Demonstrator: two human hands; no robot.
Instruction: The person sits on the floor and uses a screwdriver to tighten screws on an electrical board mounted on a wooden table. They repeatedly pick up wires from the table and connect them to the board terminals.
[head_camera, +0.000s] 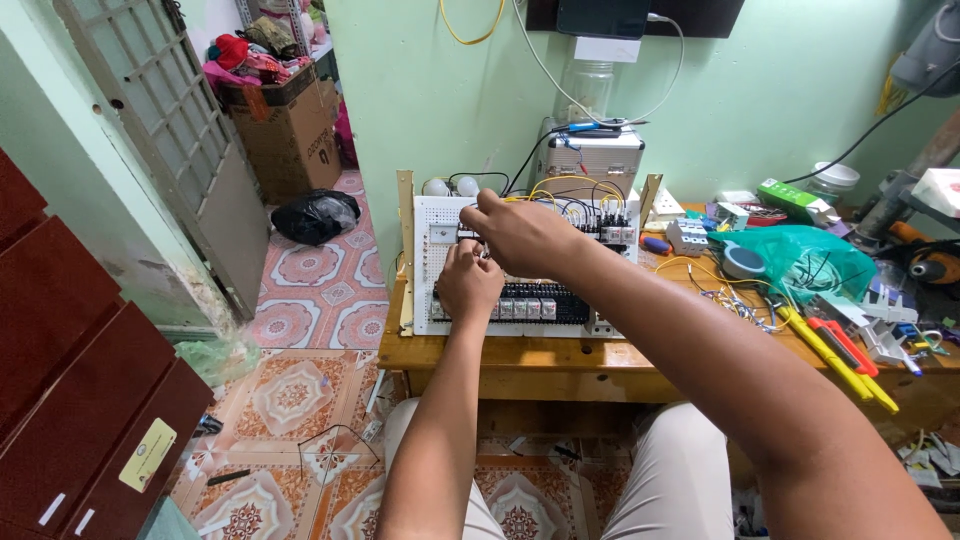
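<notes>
Both hands on white perforated panel (425, 262), propped upright on wooden table (520, 355). Left hand (468, 283) curled at panel middle, just above breaker row (525, 303). Right hand (518, 232) crossed above it, fingers pinched near upper left. Yellow-handled cutters (835, 355) lying right, well apart. Metal case (592, 160) behind panel.
</notes>
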